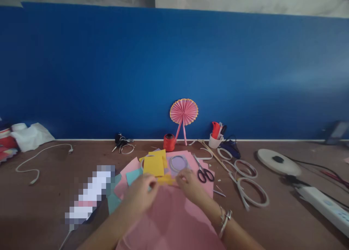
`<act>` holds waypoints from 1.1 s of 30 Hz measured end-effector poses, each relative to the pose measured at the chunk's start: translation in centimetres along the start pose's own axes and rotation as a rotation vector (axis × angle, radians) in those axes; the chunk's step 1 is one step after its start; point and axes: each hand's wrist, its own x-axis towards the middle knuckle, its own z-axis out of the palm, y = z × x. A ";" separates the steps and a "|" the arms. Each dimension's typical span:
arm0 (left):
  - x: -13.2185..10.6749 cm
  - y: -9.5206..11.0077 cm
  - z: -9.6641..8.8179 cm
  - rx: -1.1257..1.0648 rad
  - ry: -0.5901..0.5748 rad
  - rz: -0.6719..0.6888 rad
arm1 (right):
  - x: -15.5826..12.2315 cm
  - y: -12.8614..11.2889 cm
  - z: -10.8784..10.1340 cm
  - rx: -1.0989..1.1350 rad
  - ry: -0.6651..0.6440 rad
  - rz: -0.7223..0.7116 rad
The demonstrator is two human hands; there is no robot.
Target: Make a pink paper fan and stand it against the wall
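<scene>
1. Left hand (144, 191), fingers curled and thumb drawn in toward them, is low over the pile of paper; blur hides its fingertips, so I cannot tell whether it pinches anything.
2. Right hand (188, 182) faces it from the other side, fingers bent inward; whether its fingertips grip the paper cannot be told either. Silvery metal bangles (227, 216) circle that wrist.
3. Between the two hands, a narrow yellow paper piece (166, 179) lies crosswise above large flat pink paper sheets (169, 224).
4. Just beyond the left hand are square yellow paper sheets (153, 165), overlapping, with light-blue paper (133, 175) beside them.
5. Near the right hand, scissors with black looped handles (201, 167) rest on the pink sheets, blades pointing away from the person.
6. Farther back, a round pleated pink paper fan with a yellow edge (184, 111) stands upright on two pink legs before a blue wall (109, 68).
7. Left of those legs is an orange-red spool with a dark top (169, 144); to their right, a small white cup (215, 143) holds pens and a red-handled tool.
</scene>
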 end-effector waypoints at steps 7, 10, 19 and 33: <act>2.7 -2.3 -0.3 -0.368 -0.070 -0.213 | -0.8 -0.3 0.8 0.116 -0.031 -0.072; 2.1 -2.1 0.6 -0.429 -0.064 -0.190 | -1.0 0.1 1.2 0.118 -0.028 -0.097; 2.0 -1.8 1.0 -0.488 -0.070 -0.201 | -1.2 0.0 1.4 0.164 -0.038 -0.075; 2.6 -3.6 3.2 -0.245 -0.010 -0.147 | -1.0 0.2 1.7 -0.109 -0.002 -0.046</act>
